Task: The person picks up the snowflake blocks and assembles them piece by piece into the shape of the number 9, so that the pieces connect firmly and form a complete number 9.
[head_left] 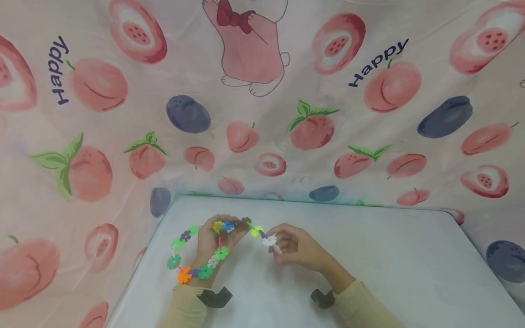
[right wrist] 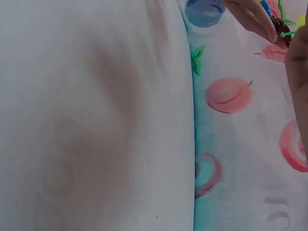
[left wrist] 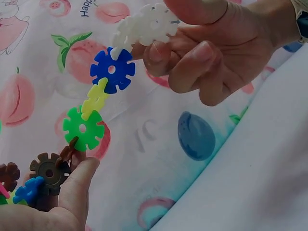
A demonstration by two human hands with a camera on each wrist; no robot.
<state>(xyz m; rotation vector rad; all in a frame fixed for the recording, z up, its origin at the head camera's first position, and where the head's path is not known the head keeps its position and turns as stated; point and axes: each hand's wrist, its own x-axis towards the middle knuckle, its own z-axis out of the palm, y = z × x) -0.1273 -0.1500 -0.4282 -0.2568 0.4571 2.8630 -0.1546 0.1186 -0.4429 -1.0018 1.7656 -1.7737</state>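
Note:
A chain of notched plastic snowflake discs (head_left: 185, 274) in several colours curves around the left hand (head_left: 206, 248) and over its wrist. The left thumb and fingers grip it near a dark brown disc (left wrist: 49, 173). From there a stretch with a green disc (left wrist: 83, 128), a yellow one (left wrist: 95, 98) and a blue one (left wrist: 112, 70) runs up to white discs (left wrist: 156, 24). At that end the right hand (head_left: 301, 246) pinches a white disc between thumb and fingers. Part of the chain is hidden behind the left hand, so I cannot tell whether it closes into a ring.
Both hands are raised over a white tabletop (head_left: 410, 273). A pink fruit-print cloth (head_left: 254, 105) rises behind its back edge and along its sides. Dark bands (head_left: 215, 297) show at the sleeve cuffs.

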